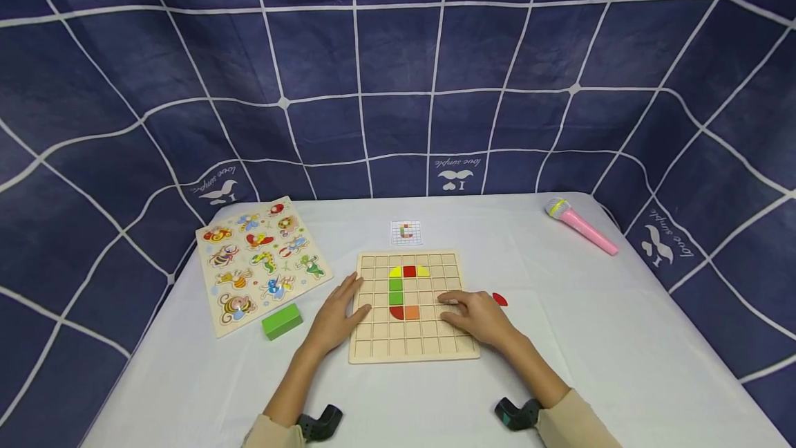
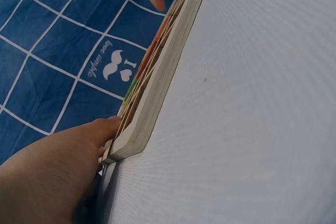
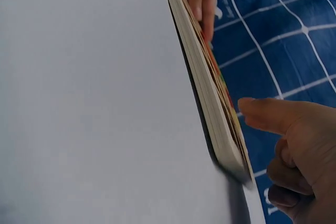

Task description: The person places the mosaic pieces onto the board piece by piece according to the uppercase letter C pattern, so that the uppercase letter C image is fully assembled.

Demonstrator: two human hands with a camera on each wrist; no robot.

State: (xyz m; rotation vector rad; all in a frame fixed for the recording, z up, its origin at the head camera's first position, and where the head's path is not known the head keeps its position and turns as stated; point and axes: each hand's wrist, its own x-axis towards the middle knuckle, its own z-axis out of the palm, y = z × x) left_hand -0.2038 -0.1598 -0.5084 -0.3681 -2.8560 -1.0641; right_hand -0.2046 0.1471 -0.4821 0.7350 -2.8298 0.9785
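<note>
A wooden grid board lies in the middle of the table. Several coloured pieces sit in its cells: a red square between yellow rounded pieces, green squares, a red rounded piece and an orange square. At the board's left edge rests my left hand, thumb over the top face. My right hand hovers at the right side of the board, index finger and thumb apart, nothing visible between them. In the right wrist view, the other fingers are bent. A red rounded piece lies just beyond that hand.
Behind the board lies a small pattern card. To the left are an insect picture puzzle and a green block. A pink toy microphone lies at the far right. Dark blue checked cloth hangs around the table.
</note>
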